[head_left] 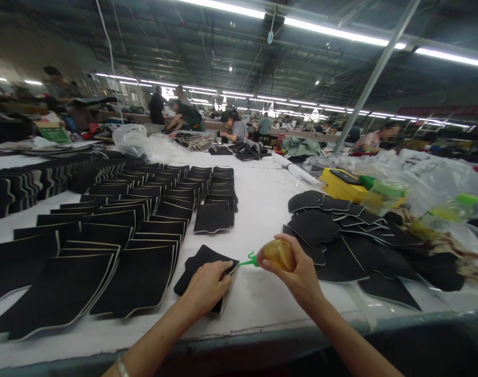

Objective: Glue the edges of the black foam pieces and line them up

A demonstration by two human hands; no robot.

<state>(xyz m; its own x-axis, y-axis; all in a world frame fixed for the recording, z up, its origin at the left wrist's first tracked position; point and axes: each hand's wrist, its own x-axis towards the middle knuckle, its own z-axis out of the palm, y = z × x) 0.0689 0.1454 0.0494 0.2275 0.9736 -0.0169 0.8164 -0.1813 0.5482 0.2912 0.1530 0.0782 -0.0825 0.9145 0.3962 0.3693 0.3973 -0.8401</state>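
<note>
My left hand [208,283] holds a small black fabric piece [203,260] near the table's front edge, fingers pressed at its right corner. In my right hand [297,267] is a squeeze bottle [277,255] of amber liquid, tilted on its side. Its green nozzle [248,259] points left, with the tip at the corner of the piece beside my left fingertips. Left of my hands lie rows of overlapping black pieces [132,277] with pale edges. A loose pile of black pieces [341,251] sits to the right.
A yellow box [343,186] with a dark object on top stands behind the right pile. Near it are a green-lidded clear jar [384,196] and a bottle [447,214]. Clear plastic bags [144,142] lie at the back. Several people work at farther tables.
</note>
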